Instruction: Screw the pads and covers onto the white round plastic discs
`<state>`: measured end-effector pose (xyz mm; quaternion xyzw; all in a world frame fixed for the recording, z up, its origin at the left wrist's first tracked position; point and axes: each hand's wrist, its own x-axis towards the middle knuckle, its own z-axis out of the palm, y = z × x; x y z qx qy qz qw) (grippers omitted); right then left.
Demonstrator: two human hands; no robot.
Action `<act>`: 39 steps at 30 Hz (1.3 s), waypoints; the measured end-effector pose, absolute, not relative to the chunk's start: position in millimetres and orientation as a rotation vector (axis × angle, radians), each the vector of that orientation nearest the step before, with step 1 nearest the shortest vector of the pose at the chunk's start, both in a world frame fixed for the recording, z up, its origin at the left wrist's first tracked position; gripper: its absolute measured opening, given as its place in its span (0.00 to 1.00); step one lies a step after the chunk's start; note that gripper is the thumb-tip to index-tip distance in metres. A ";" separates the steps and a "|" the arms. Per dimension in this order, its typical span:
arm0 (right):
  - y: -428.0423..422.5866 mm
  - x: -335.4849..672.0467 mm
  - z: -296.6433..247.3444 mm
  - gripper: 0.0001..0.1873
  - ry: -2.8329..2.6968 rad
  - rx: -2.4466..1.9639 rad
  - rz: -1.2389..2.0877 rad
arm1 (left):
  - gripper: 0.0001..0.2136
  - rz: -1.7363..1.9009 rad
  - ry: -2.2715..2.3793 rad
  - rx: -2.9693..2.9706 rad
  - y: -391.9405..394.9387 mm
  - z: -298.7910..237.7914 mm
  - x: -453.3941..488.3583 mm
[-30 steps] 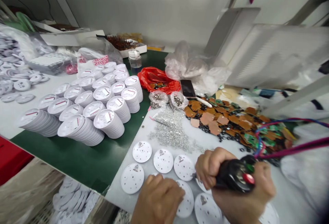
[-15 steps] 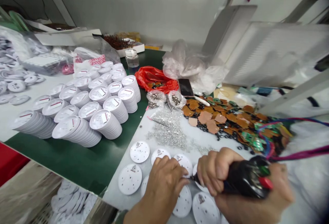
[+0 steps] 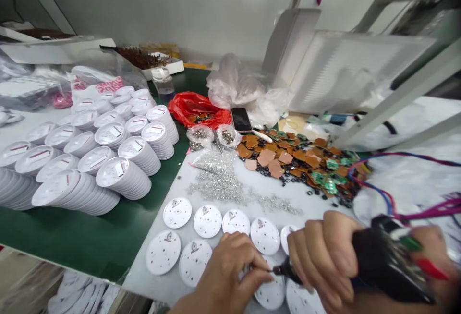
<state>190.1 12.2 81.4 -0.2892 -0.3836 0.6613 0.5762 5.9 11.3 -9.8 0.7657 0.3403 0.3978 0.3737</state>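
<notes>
My right hand (image 3: 324, 256) is wrapped around a black electric screwdriver (image 3: 385, 261) with green and red parts. Its bit points left, reaching the fingertips of my left hand (image 3: 234, 268). Thumb and forefinger of that left hand are pinched together at the bit's tip; whatever lies between them is too small to make out. Both hands are over two rows of round white plastic discs, such as this white disc (image 3: 195, 262) with small holes and a metal piece. Another disc (image 3: 270, 290) lies beneath the bit, partly covered by my hands.
Small silvery screws (image 3: 216, 187) lie heaped behind the discs. Brown and green circuit boards (image 3: 288, 155) spread to the right, near red and blue wires (image 3: 382, 194). Stacked white cups (image 3: 124, 177) stand left. Farther back are a red bag (image 3: 198, 107) and a phone (image 3: 240, 119).
The view has swung right, so the bench items appear farther left. My hands have moved right over the discs, uncovering more of them. The screwdriver is still in my right hand.
</notes>
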 end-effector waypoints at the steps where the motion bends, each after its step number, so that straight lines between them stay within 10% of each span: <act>1: 7.8 196.8 77.4 0.39 -0.935 -0.700 1.548 | 0.09 1.028 0.863 1.987 9.3 -11.0 9.3; 39: 64.1 189.0 55.6 0.34 -0.797 -0.742 1.148 | 0.05 1.268 0.872 2.837 -18.6 -73.7 19.3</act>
